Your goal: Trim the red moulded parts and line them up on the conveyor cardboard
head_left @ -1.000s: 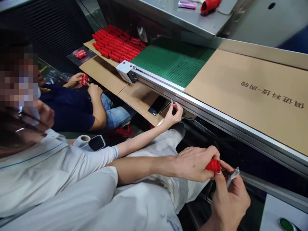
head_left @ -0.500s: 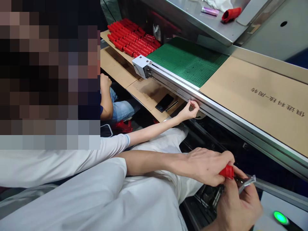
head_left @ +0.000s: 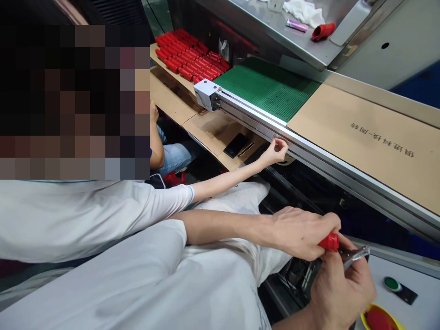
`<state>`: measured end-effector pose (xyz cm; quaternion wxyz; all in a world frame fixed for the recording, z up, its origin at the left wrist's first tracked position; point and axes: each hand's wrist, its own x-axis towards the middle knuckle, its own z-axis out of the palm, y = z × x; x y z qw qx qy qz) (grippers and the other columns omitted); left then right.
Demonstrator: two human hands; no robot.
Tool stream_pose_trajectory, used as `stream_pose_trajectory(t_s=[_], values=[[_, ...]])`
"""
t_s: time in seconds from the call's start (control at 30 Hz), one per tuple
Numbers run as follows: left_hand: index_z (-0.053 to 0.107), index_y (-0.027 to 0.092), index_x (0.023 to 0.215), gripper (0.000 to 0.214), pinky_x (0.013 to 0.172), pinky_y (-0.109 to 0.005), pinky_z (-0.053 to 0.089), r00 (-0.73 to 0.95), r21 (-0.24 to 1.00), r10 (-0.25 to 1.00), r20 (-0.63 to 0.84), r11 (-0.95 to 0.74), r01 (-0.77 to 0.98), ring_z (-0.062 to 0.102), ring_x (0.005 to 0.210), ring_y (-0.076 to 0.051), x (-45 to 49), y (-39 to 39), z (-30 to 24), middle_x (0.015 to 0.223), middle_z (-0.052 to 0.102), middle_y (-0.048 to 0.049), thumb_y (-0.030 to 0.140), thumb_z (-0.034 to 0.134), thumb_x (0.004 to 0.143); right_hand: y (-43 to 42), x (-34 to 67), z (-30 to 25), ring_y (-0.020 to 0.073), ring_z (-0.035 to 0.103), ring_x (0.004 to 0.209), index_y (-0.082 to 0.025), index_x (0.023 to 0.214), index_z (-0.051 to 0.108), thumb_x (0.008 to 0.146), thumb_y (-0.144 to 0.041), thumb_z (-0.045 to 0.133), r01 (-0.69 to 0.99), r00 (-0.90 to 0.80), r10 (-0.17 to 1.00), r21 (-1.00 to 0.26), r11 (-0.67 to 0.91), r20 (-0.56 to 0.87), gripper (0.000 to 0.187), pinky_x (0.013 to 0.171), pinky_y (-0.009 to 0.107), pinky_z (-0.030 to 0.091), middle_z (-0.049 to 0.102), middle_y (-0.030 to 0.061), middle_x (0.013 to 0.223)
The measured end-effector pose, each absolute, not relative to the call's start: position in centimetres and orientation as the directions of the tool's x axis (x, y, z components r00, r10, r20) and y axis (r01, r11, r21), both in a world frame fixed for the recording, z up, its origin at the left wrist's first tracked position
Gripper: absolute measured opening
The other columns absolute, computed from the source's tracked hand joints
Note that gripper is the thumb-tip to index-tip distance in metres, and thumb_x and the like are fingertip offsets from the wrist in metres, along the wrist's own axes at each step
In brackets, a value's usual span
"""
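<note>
My left hand (head_left: 302, 231) is wrapped round a red cylindrical part (head_left: 329, 241), only its end showing past my fingers. My right hand (head_left: 338, 286) is closed on a small shiny metal piece (head_left: 355, 255) held right against the red part's end. Both hands hover at the lower right, below the conveyor's aluminium rail (head_left: 309, 151). A co-worker's hand (head_left: 275, 151) in a white sleeve pinches something small at that rail.
The green belt (head_left: 268, 85) and a brown cardboard sheet (head_left: 364, 137) lie on the conveyor. Several red parts (head_left: 190, 57) are stacked at the far end. A phone (head_left: 236, 145) lies on cardboard. A green button (head_left: 391, 283) and a red knob (head_left: 378, 318) sit lower right.
The view shifted left and down; my hands stay joined on the red part and metal piece. The co-worker's hand moved up to the rail. The green button's light went off.
</note>
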<state>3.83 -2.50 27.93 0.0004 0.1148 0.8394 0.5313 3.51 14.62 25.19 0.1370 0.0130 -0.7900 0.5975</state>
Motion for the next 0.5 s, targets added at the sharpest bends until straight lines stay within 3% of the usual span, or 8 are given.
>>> stream_pose_trajectory(t_s=[0.23,0.5], values=[[0.048,0.033,0.105,0.030,0.045,-0.041,0.045,-0.961,0.877,0.202,0.188,0.406,0.257,0.077,0.071,-0.028,4.7,-1.9,28.0,0.085,0.073,0.0006,0.020,0.071,0.090,14.5,4.5,25.3,0.0301,0.077,0.105,-0.017,0.119,0.084,0.080,-0.026,0.084,-0.272,-0.936,0.141,-0.916,0.295,0.323,0.040,0.115,0.058,0.054,0.081,0.0083,0.111],[0.051,0.027,0.122,0.035,0.052,-0.043,0.054,-0.963,0.883,0.252,0.097,0.425,0.200,0.083,0.084,-0.035,5.1,-2.1,28.6,0.096,0.078,-0.0050,0.021,0.067,0.092,14.5,4.6,24.9,0.0327,0.077,0.108,-0.017,0.117,0.085,0.077,-0.028,0.086,-0.263,-0.936,0.169,-0.931,0.254,0.310,0.041,0.118,0.064,0.051,0.082,0.0099,0.113]])
